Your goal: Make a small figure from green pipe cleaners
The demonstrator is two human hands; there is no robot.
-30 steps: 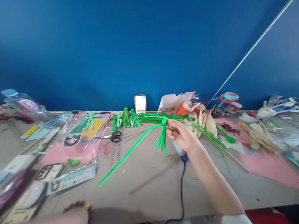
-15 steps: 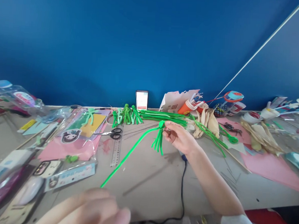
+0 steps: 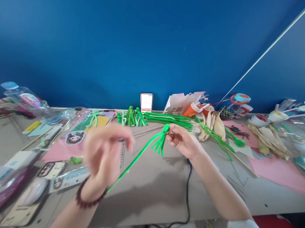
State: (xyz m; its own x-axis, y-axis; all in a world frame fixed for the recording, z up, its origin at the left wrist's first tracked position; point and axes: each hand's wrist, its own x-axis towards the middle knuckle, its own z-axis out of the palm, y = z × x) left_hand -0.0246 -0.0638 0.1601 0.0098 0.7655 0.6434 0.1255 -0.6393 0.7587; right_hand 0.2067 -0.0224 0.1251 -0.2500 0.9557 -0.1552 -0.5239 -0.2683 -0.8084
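Between its thumb and fingers, my right hand point(image 3: 180, 139) pinches the top of a green pipe-cleaner piece point(image 3: 161, 142) above the middle of the table. Several short strands hang from its knotted top, and one long strand slants down to the left. The lower end of that strand passes behind my left wrist. My left hand point(image 3: 109, 149), blurred and wearing a dark bead bracelet point(image 3: 89, 198), is raised left of the piece. Its fingers are curved and apart, with nothing visible in them.
Green pipe cleaners point(image 3: 170, 119) and small green figures point(image 3: 130, 116) lie along the wall by a phone point(image 3: 146, 102). Plastic bags and pink paper point(image 3: 59, 151) are at left; cups point(image 3: 191, 109), dried husks point(image 3: 219, 126) and scissors point(image 3: 236, 130) at right. A black cable point(image 3: 188, 192) crosses the front.
My left hand has risen from the bottom edge to beside the long strand, covering the black scissors. My right hand still holds the green piece in nearly the same place.
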